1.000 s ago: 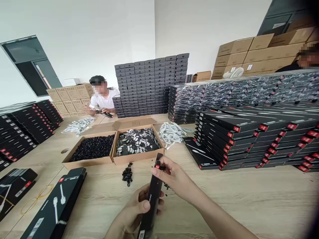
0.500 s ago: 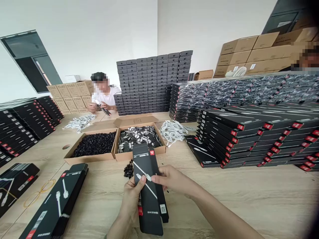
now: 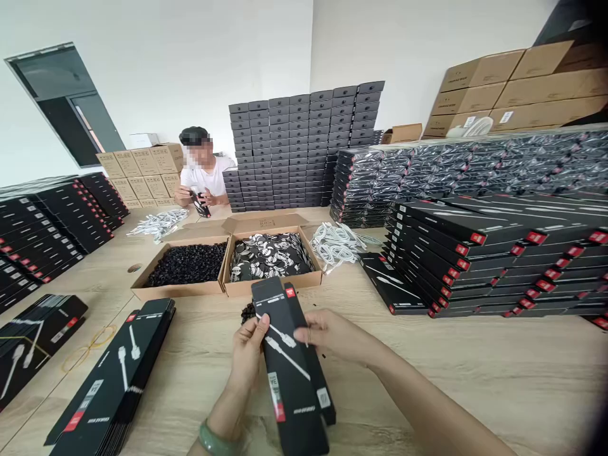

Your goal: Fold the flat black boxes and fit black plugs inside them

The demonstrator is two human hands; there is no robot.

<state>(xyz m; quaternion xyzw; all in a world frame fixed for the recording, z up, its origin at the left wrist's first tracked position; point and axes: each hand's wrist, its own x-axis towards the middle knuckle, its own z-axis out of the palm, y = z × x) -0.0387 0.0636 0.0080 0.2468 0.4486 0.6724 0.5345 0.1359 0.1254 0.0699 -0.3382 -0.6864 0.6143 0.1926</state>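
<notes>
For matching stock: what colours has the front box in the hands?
Black box, white cable picture, red label; best in the head view.

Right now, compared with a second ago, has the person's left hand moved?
Yes. Judged against the cardboard tray, the left hand, holding a black carton, has moved up the view, closer to the tray's front wall, and slightly left.

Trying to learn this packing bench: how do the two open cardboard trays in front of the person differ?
The left tray holds a loose heap of small black pieces, while the right tray holds flat black-and-white patterned items. The left tray's load is one dark colour; the right tray's is busy and mixed. Both are brown cardboard, open-topped and side by side on the wooden table.
</notes>
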